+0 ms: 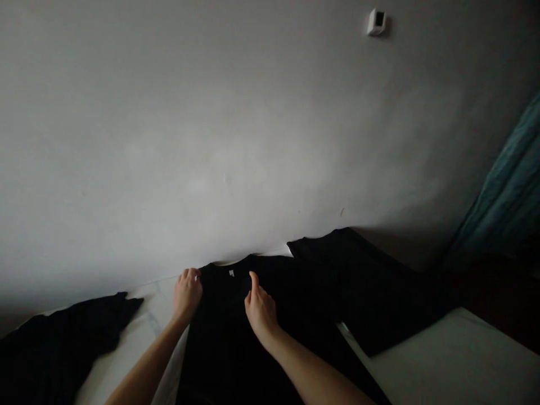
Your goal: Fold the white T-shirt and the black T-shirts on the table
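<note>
A black shirt lies spread out in front of me, with a small white label inside its neckline. At its left shoulder edge, my left hand is closed on the cloth, fingers curled. My right hand rests over the upper part of the shirt, right of the label. Its thumb points up and its fingers are curled in; whether cloth is between them is hidden. More black cloth spreads to the right, and I cannot tell if it is a sleeve or a separate garment.
Another dark garment lies at the left on the pale marbled surface. A grey wall rises directly behind. High on it is a small white box. Teal cloth hangs at the right, beside a dark corner.
</note>
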`<state>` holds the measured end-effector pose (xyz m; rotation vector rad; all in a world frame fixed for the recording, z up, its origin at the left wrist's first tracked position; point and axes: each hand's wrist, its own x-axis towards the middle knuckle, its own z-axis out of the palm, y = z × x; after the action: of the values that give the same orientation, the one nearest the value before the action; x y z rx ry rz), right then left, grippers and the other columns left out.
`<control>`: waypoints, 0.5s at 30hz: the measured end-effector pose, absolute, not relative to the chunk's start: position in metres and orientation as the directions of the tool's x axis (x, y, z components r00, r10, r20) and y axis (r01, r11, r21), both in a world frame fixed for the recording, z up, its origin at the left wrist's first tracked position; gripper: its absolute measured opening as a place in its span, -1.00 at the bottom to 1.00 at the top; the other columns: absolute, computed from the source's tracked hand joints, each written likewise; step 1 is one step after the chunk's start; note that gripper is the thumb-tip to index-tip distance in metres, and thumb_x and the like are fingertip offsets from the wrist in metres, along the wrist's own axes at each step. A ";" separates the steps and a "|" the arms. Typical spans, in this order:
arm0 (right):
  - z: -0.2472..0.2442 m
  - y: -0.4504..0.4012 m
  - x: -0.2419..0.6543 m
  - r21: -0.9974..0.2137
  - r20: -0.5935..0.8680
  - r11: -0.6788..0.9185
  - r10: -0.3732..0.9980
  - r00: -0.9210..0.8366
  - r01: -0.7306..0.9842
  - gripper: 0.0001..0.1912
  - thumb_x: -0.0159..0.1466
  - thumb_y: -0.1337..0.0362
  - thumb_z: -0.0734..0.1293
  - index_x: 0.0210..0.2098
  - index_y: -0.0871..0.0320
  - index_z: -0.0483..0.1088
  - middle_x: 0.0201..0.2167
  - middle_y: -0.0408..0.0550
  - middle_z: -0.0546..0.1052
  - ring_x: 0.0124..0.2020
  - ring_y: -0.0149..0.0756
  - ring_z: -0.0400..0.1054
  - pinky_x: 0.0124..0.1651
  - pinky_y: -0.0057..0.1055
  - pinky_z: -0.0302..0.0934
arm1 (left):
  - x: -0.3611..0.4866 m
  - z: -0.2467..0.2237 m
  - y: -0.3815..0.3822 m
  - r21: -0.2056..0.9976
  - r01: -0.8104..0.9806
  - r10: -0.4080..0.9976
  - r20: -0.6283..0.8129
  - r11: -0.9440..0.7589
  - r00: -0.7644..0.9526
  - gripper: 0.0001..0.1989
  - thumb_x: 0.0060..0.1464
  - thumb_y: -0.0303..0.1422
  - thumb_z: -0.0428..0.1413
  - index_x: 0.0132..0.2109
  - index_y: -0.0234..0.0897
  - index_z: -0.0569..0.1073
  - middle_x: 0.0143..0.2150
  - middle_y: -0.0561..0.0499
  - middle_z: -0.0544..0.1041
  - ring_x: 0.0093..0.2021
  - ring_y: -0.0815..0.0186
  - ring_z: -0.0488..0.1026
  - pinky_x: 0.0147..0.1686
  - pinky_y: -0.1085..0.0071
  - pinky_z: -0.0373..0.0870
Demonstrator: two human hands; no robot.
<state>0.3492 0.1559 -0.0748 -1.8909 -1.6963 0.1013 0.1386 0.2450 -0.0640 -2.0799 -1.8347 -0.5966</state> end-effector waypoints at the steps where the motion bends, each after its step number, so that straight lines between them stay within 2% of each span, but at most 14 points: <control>1: -0.077 0.158 0.349 -0.492 0.340 0.010 0.923 0.182 0.870 -0.37 0.26 0.51 0.21 0.31 0.15 0.14 -0.22 0.05 0.59 -0.28 -0.20 0.54 -0.30 -0.42 0.34 | 0.137 -0.070 0.242 0.042 0.985 0.859 0.496 -0.169 0.126 -0.72 0.18 -0.48 -0.12 -0.04 -0.27 0.41 -0.03 -0.14 0.51 -0.01 0.17 0.47 0.03 0.24 0.39; 4: -0.085 0.162 0.347 -0.585 0.428 0.118 0.885 0.182 0.802 -0.42 0.29 0.54 0.10 0.29 0.15 0.16 -0.14 0.09 0.57 -0.16 -0.20 0.52 -0.19 -0.40 0.37 | 0.132 -0.091 0.238 -0.016 0.940 0.825 0.473 -0.342 0.308 -0.63 0.22 -0.39 -0.12 0.11 -0.27 0.38 0.19 -0.16 0.45 0.22 0.19 0.35 0.22 0.20 0.26; 7: -0.090 0.164 0.344 -0.650 0.535 0.244 0.819 0.206 0.720 -0.46 0.34 0.50 0.03 0.28 0.14 0.14 -0.02 0.12 0.53 -0.05 -0.21 0.49 -0.08 -0.36 0.38 | 0.131 -0.105 0.238 -0.065 0.894 0.808 0.402 -0.444 0.430 -0.51 0.29 -0.26 -0.21 0.28 -0.29 0.24 0.34 -0.21 0.28 0.36 0.14 0.16 0.28 0.06 0.17; 11: -0.091 0.161 0.343 -0.661 0.597 0.313 0.770 0.225 0.682 -0.51 0.38 0.43 0.03 0.27 0.14 0.14 0.07 0.14 0.48 0.03 -0.21 0.45 0.00 -0.34 0.36 | 0.140 -0.099 0.233 -0.024 0.946 0.909 0.270 -0.322 0.316 -0.43 0.31 -0.18 -0.25 0.36 -0.33 0.11 0.42 -0.23 0.09 0.41 0.09 0.03 0.31 0.02 0.09; 15: -0.087 0.163 0.347 -0.672 0.578 0.305 0.785 0.221 0.675 -0.51 0.34 0.48 0.07 0.25 0.18 0.17 0.11 0.16 0.45 0.10 -0.22 0.41 0.05 -0.35 0.33 | 0.155 -0.076 0.223 -0.024 0.966 0.949 0.184 -0.258 0.258 -0.45 0.30 -0.21 -0.20 0.37 -0.27 0.12 0.44 -0.18 0.07 0.42 0.10 0.01 0.35 0.04 -0.02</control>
<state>0.3470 0.1631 -0.0869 -1.4101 -1.4936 0.1289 0.1550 0.2229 -0.0765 -2.3838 -1.8269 -0.1981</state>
